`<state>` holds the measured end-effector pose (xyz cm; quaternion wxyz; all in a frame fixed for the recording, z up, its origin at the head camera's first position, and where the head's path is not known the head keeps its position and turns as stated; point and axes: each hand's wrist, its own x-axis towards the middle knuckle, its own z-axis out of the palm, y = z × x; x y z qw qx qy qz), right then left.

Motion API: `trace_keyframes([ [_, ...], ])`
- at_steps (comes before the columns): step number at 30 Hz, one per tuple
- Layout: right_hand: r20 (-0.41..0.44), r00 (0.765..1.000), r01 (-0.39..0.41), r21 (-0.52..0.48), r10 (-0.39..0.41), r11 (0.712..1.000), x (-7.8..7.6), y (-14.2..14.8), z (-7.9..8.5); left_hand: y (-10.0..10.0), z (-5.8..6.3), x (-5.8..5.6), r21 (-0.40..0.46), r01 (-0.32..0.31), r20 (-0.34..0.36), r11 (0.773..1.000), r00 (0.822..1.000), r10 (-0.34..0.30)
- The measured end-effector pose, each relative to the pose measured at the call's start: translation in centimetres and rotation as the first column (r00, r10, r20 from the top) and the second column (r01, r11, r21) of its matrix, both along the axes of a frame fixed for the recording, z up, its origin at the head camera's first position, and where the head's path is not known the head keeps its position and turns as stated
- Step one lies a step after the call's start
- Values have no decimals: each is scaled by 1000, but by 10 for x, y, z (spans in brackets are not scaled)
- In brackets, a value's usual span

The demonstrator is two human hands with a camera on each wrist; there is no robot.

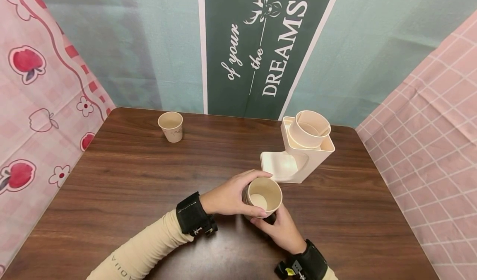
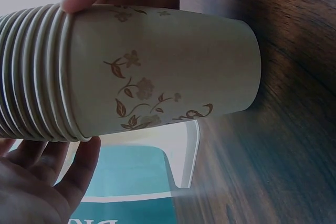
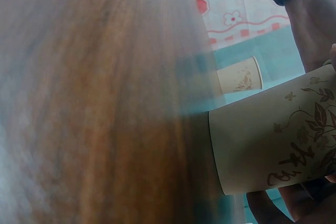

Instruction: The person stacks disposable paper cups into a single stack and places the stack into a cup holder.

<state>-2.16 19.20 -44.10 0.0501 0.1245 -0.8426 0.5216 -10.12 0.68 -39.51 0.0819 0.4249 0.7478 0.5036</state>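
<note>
A stack of nested paper cups (image 1: 265, 196), pale beige with brown floral print, is between both hands. My left hand (image 1: 234, 194) grips its upper part, the fingers on the far side and the thumb on the near side. In the left wrist view several stacked rims (image 2: 39, 74) show, with the left fingertips (image 2: 86, 156) against them. Lower down, my right hand (image 1: 281, 230) holds the stack from the right, its thumb across the near side. In the right wrist view the right fingers (image 3: 268, 208) reach under the printed cup wall (image 3: 273, 135), partly hidden by it.
A single paper cup (image 1: 172, 127) stands at the back left of the brown wooden table (image 1: 208, 160). Behind the hands, at the back right, stands a cream-coloured stand (image 1: 311, 164) with a round holder (image 1: 310, 129) on top. Patterned cloths (image 1: 164, 56) hang around the table.
</note>
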Motion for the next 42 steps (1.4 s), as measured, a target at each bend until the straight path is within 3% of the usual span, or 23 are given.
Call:
trace_keyframes([
  [7, -4, 1000, -9, -18, 9, 1000, -4, 6, -17, -1, 1, 0, 0, 5, -8, 1000, 1000, -5],
  [34, -18, 1000, -19, -33, 19, 999, -3, 5, -14, -3, 0, -4, 21, 41, -21, 999, 999, -40],
  [38, -4, 1000, -17, -44, 17, 999, -4, 5, -15, -5, -1, -7, 56, 26, -23, 998, 999, -24],
  [42, 8, 1000, 0, -35, 0, 999, -3, 5, -16, -10, 0, -13, 123, -34, -38, 992, 999, 39],
])
